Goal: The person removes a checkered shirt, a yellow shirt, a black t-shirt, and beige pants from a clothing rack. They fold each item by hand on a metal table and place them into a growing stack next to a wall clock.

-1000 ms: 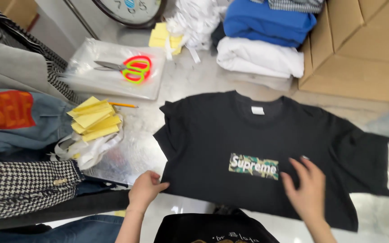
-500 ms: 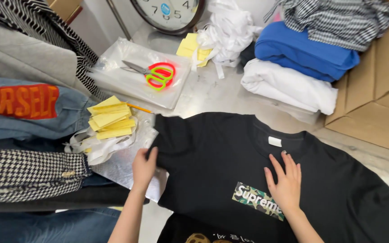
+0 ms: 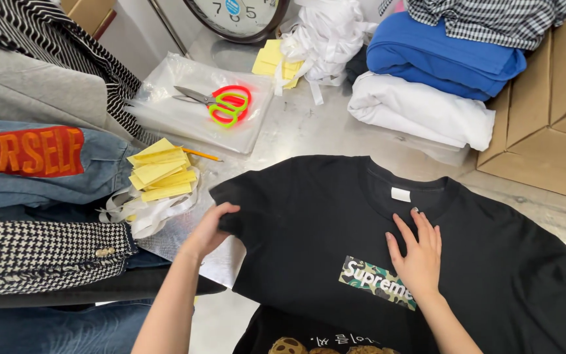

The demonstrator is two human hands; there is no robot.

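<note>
A black T-shirt [image 3: 322, 223] with a camouflage-patterned box print on the chest lies face up and spread out on the grey table. My left hand [image 3: 209, 229] pinches the edge of its left sleeve. My right hand [image 3: 419, 252] lies flat with fingers spread on the chest, just below the collar and its white neck tag [image 3: 400, 194]. A second black shirt [image 3: 309, 337] with a brown print sits at the bottom edge, partly under the first.
Left: stacked garments, denim [image 3: 54, 170] and a houndstooth jacket [image 3: 34, 255]. Yellow notes [image 3: 158, 174] and white strips lie beside them. Scissors with red and green handles [image 3: 221, 103] rest on a plastic bag. Behind: a clock [image 3: 237, 16], folded blue [image 3: 440, 56] and white [image 3: 420, 108] clothes, a cardboard box [image 3: 551, 111].
The view shifted and the shirt now sits lower right. My left hand moved from the hem up to the left sleeve and gripped it. My right hand slid up towards the collar.
</note>
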